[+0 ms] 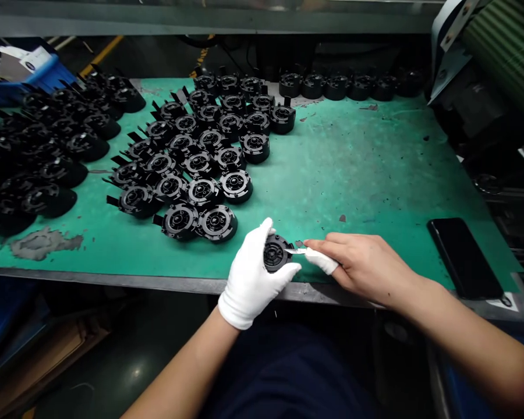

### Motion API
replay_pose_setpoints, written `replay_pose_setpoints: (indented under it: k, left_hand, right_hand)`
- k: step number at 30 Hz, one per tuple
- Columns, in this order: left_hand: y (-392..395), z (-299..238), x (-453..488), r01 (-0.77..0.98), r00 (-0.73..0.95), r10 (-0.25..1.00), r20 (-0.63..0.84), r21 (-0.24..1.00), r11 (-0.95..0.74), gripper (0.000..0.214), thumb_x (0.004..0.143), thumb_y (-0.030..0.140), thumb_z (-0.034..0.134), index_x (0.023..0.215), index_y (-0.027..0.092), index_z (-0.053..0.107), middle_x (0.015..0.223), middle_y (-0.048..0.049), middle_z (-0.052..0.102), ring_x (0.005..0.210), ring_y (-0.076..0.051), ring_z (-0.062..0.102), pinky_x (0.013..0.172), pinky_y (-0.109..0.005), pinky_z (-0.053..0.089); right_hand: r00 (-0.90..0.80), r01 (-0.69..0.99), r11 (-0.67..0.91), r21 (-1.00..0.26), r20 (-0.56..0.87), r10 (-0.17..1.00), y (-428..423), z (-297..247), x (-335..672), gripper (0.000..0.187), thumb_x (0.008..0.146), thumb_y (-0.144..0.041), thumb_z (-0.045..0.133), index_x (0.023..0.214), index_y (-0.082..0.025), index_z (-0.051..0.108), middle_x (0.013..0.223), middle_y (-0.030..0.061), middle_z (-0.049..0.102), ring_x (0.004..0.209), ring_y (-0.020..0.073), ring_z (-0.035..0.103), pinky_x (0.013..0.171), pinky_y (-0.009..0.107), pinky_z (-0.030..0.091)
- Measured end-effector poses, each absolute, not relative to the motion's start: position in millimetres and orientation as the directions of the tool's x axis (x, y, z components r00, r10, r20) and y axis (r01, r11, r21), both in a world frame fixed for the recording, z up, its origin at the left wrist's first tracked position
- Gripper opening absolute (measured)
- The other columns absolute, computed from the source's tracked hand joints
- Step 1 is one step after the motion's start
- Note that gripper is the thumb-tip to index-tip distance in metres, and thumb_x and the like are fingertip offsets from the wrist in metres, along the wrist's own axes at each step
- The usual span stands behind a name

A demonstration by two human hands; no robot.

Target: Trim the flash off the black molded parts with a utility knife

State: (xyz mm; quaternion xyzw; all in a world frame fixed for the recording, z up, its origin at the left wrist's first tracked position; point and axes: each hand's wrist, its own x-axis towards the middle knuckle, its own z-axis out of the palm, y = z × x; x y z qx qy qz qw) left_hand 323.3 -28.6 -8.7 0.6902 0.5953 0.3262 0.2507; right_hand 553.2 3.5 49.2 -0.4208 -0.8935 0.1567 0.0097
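Note:
A white glove covers my left hand, which grips a round black plastic part near the table's front edge. The part's ribbed, ringed face is turned up toward me. My right hand is bare apart from a white cover on the thumb. Between thumb and forefinger it pinches a small knife, its thin pointed blade reaching left over the part's right rim. Whether the blade touches the plastic I cannot tell. Most of the knife's handle is hidden in my fingers.
Several similar black parts stand in rows on the green tabletop, with darker ones at far left and a line along the back. A black phone lies at right. A blue bin is at back left.

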Motion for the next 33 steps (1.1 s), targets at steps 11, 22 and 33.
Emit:
replay_pose_setpoints:
  k: [11, 22, 33]
  left_hand:
    - [5, 25, 295, 0.583, 0.534, 0.844, -0.04, 0.741, -0.334, 0.108, 0.075, 0.029, 0.082, 0.16, 0.031, 0.014, 0.162, -0.005, 0.036, 0.147, -0.027, 0.041, 0.124, -0.042, 0.036]
    - [-24, 5, 326, 0.638, 0.075, 0.981, 0.178, 0.748, -0.184, 0.119, 0.064, 0.063, 0.084, 0.157, 0.023, 0.02, 0.159, -0.0171, 0.037, 0.147, -0.037, 0.039, 0.122, -0.053, 0.036]
    - [-16, -2, 332, 0.611, 0.196, 0.965, 0.174, 0.748, -0.259, 0.083, 0.077, 0.021, 0.065, 0.151, 0.015, 0.029, 0.139, -0.0154, 0.053, 0.132, -0.028, 0.054, 0.115, -0.046, 0.045]
  right_hand:
    - [-0.394, 0.901, 0.381, -0.206, -0.026, 0.919, 38, 37, 622, 0.036, 0.096, -0.03, 0.049, 0.126, -0.029, 0.069, 0.124, 0.0029, 0.073, 0.104, 0.0271, 0.071, 0.08, 0.037, 0.056]
    - [-0.548, 0.756, 0.471, -0.455, -0.046, 0.835, 19, 35, 591, 0.036, 0.1, -0.028, 0.047, 0.13, -0.026, 0.066, 0.121, 0.0033, 0.074, 0.105, 0.0216, 0.07, 0.087, 0.034, 0.055]
    - [-0.695, 0.718, 0.648, -0.254, -0.204, 0.689, 51, 62, 568, 0.037, 0.099, -0.03, 0.05, 0.133, -0.033, 0.065, 0.092, -0.0005, 0.071, 0.081, 0.0174, 0.068, 0.061, 0.029, 0.039]
